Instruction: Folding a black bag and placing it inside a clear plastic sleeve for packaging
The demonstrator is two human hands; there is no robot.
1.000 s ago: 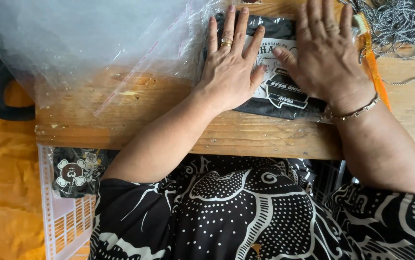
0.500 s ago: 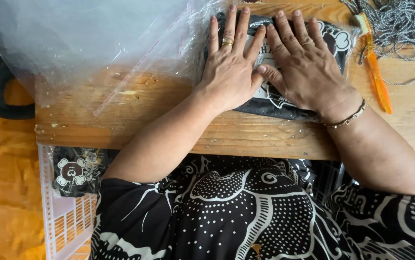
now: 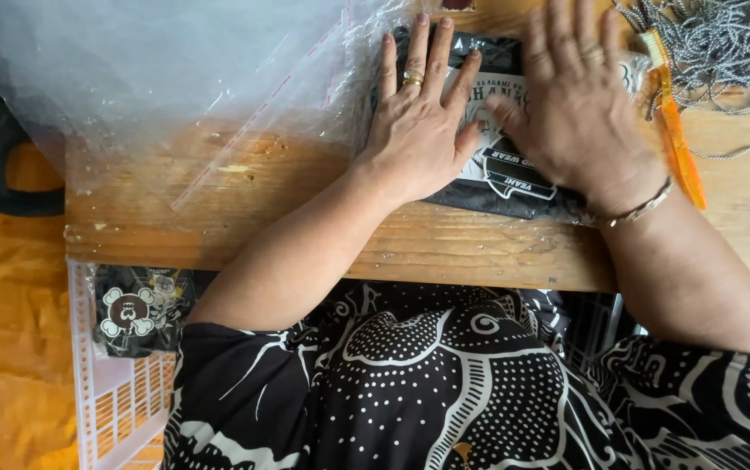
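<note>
Rough, worn wooden table (image 3: 305, 218); glossy clear plastic bags (image 3: 148, 70); matt black printed cloth (image 3: 497, 174) in shiny film; grey twisted cord (image 3: 723, 43).

Small home-run packing spot for printed clothing, by the look of it. Rough plank tabletop (image 3: 244, 187), bare and scuffed wood. Heap of clear plastic bags (image 3: 131, 70) with seal strips over its far left corner. Folded black printed garment (image 3: 501, 165) in a clear sleeve at the far edge. Tangle of grey string loops (image 3: 723, 39) at the far right corner, orange tool (image 3: 675, 130) beside it. Below the near edge, a white plastic crate (image 3: 114, 400) holds another bagged dark garment (image 3: 135, 309). Orange cloth (image 3: 5, 322) on the floor.
</note>
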